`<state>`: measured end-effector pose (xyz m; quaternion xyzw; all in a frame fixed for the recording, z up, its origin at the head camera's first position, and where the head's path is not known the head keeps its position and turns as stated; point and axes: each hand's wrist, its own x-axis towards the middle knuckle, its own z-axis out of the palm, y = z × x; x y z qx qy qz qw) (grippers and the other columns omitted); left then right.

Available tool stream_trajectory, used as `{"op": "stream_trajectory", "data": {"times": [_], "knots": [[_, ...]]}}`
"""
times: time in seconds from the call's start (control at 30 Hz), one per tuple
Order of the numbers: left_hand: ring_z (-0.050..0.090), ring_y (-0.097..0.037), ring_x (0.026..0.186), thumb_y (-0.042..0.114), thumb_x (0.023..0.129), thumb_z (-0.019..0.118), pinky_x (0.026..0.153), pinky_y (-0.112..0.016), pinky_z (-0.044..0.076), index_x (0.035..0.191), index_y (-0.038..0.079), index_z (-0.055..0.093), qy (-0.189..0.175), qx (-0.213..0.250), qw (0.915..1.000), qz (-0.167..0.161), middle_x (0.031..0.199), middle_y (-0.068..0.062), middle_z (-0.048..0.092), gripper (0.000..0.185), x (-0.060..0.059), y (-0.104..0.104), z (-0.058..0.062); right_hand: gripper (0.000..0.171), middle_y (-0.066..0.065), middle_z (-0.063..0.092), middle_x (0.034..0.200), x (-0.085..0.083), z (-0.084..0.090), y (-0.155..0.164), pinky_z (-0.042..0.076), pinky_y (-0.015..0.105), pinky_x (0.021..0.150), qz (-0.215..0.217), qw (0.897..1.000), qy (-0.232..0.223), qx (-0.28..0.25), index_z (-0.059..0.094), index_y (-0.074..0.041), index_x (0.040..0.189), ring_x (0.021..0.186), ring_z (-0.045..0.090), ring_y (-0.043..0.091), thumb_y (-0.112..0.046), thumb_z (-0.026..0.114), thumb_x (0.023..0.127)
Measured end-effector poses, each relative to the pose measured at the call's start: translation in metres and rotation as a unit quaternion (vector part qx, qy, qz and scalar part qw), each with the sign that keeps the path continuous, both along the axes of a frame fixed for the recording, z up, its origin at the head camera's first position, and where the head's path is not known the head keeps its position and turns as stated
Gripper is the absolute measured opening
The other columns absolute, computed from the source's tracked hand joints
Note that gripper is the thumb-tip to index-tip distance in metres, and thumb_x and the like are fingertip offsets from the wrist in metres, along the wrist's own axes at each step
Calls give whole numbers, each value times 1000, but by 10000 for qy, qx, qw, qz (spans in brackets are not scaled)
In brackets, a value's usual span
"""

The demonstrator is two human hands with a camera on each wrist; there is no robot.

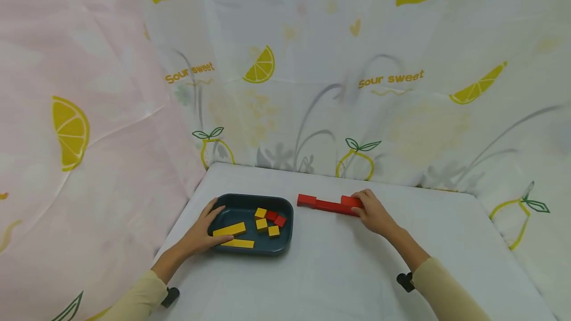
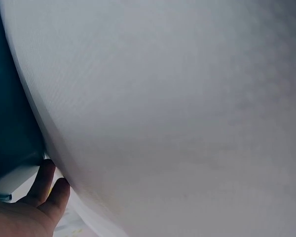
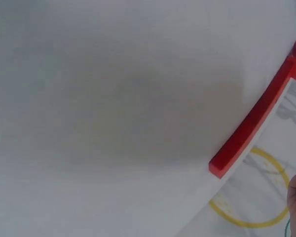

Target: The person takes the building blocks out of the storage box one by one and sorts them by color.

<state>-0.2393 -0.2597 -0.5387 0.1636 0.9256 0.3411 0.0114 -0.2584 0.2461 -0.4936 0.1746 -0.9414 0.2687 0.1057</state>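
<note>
A dark blue-green tray [image 1: 285, 249] stands on the left of the table. My left hand [image 1: 202, 232] holds its left side, fingers at the far left rim and thumb reaching over the near part; the left wrist view shows the fingers [image 2: 58, 200] beside the tray [image 2: 12, 113]. Yellow bars [image 1: 230, 229], several yellow cubes [image 1: 261, 225] and red cubes [image 1: 271, 216] lie inside. Right of the tray lies a long red bar [image 1: 332, 206], with a red block [image 1: 307, 200] at its left end. My right hand [image 1: 371, 212] pinches another red block [image 1: 351, 201] at the bar's right end.
A white cloth covers the table [image 1: 330, 271]. Behind it hangs a lemon-print curtain [image 1: 303, 113], and a pinkish curtain [image 1: 111, 162] borders the left side.
</note>
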Motion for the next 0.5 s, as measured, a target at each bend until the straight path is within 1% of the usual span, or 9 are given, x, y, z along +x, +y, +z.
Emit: {"op": "stream_trajectory", "data": {"times": [0.1,0.2,0.37,0.5], "knots": [[20,-47,147,53,77,79,107,-73,29,153,9,34,-24,-13,10000,9,165,-18,6,99,0,0,-1,32,20,57,112,1,-2,14,54,49,88,-102,9999,-21,37,60,5,117,100,57,32,-2,70,88],[20,-47,147,55,77,79,108,-72,29,153,10,33,-68,-53,10000,32,166,-17,6,99,-1,-1,-1,32,23,56,115,2,-2,26,54,52,90,-248,9995,-196,18,58,6,119,103,57,34,-3,68,91],[20,-47,147,55,77,79,108,-72,29,153,10,34,-95,-72,9999,41,166,-17,6,99,-2,-2,-1,30,23,56,113,4,-4,43,55,52,88,-494,9987,-151,2,59,7,118,101,57,35,-1,67,90],[20,-47,147,55,77,78,108,-72,29,153,10,34,-84,-51,9999,42,166,-17,6,98,-1,-1,-2,28,23,57,110,4,-9,57,54,53,88,-587,9980,-187,145,59,7,116,98,57,35,-2,67,90]]}}
